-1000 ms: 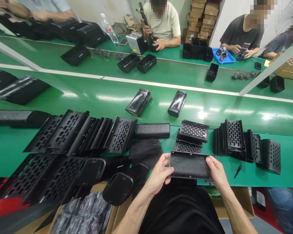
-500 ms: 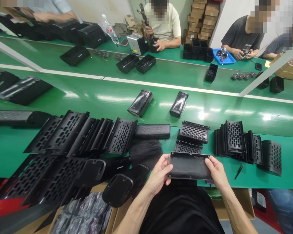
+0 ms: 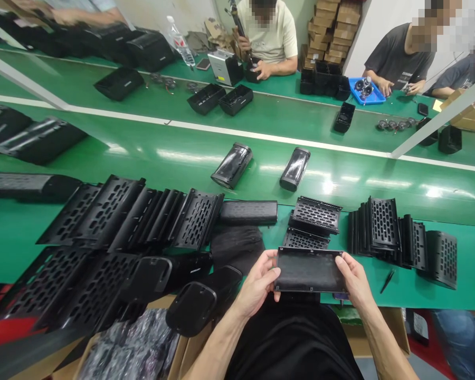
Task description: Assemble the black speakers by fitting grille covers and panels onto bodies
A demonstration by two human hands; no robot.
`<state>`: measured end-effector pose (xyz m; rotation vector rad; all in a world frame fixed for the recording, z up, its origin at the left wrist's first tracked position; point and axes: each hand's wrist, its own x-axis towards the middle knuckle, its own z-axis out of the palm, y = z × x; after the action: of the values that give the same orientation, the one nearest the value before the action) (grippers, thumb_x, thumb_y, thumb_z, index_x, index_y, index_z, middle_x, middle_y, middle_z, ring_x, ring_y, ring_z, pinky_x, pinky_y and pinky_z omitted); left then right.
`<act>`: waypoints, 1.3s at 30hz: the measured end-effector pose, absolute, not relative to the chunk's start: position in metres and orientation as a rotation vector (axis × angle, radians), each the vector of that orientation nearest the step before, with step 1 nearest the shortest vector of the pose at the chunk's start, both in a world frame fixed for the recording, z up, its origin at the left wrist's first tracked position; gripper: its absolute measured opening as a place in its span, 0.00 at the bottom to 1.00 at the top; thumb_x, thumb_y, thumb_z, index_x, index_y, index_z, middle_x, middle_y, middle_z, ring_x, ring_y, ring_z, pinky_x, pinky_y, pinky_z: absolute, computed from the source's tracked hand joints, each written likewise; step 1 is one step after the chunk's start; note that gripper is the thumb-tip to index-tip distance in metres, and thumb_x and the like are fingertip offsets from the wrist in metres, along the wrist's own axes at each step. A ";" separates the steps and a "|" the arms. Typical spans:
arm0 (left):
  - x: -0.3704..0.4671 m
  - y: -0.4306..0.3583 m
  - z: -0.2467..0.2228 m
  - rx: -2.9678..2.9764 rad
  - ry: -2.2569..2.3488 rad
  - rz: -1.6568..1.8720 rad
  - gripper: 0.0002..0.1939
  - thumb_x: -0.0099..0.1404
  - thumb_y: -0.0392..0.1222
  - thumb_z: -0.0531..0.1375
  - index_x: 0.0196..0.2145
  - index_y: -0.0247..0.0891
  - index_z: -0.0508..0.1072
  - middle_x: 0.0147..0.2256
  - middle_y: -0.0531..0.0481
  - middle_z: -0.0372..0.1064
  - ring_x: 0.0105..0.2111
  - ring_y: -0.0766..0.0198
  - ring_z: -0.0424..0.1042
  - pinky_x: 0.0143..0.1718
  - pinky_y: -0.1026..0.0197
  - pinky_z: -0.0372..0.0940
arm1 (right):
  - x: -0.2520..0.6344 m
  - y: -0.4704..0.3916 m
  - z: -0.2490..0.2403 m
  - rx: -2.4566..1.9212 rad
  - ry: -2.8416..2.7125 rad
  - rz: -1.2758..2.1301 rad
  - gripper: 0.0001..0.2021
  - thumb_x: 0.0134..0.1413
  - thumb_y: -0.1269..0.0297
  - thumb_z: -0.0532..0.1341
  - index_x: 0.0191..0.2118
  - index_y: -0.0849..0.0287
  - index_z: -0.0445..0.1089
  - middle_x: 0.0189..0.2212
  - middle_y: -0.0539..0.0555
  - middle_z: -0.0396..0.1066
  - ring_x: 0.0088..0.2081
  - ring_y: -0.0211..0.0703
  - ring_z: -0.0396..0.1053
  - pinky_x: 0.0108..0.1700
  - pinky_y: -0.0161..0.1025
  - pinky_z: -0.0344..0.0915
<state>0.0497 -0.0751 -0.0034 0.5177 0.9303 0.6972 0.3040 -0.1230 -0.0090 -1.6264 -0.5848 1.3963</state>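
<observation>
Between my two hands is a black speaker grille panel point(image 3: 311, 270), its dark, concave inner side facing up and small tabs along its edges. My left hand point(image 3: 260, 279) is closed on the panel's left end, thumb on top. On the right end, my right hand point(image 3: 354, 277) grips it with the thumb over the corner. Just beyond it lie perforated grille panels point(image 3: 316, 214), stacked. A sheet of black mesh cloth point(image 3: 237, 249) lies left of my left hand, below a covered grille panel point(image 3: 248, 212).
Many perforated panels point(image 3: 106, 211) fill the left side, with black speaker housings point(image 3: 192, 307) nearer me. More panels point(image 3: 383, 227) and tweezers point(image 3: 387, 281) are at right. Two wrapped speakers point(image 3: 232, 165) sit on the green belt. A box of wrapped parts point(image 3: 134, 345) stands below. Co-workers sit opposite.
The view has shifted slightly. Both hands keep their hold on the panel, which stays in nearly the same place. At far right, a co-worker's hands have moved apart.
</observation>
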 end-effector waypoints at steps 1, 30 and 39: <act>0.050 -0.075 -0.004 0.514 0.930 0.700 0.22 0.62 0.48 0.69 0.49 0.41 0.67 0.37 0.53 0.69 0.22 0.72 0.65 0.16 0.68 0.67 | 0.305 -0.123 -0.009 -1.631 -0.581 1.390 0.21 0.52 0.40 0.70 0.34 0.55 0.74 0.29 0.52 0.77 0.32 0.47 0.70 0.34 0.39 0.66; 0.047 -0.087 -0.009 0.618 0.783 0.760 0.25 0.62 0.53 0.71 0.51 0.41 0.71 0.43 0.47 0.72 0.29 0.65 0.71 0.26 0.61 0.73 | 0.321 -0.126 0.009 -1.598 -0.527 1.367 0.23 0.44 0.41 0.75 0.34 0.52 0.70 0.26 0.49 0.75 0.27 0.46 0.70 0.32 0.40 0.67; 0.089 -0.050 -0.010 0.309 0.514 0.292 0.33 0.61 0.73 0.61 0.42 0.39 0.78 0.36 0.46 0.78 0.34 0.57 0.76 0.38 0.57 0.70 | 0.334 -0.072 0.031 -1.495 -0.841 1.853 0.24 0.41 0.41 0.76 0.30 0.58 0.77 0.25 0.50 0.76 0.23 0.38 0.67 0.28 0.35 0.61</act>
<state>0.0893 -0.0499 -0.0100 0.3092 0.5135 0.2916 0.3338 -0.0716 0.0309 -1.4955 -0.8413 1.8529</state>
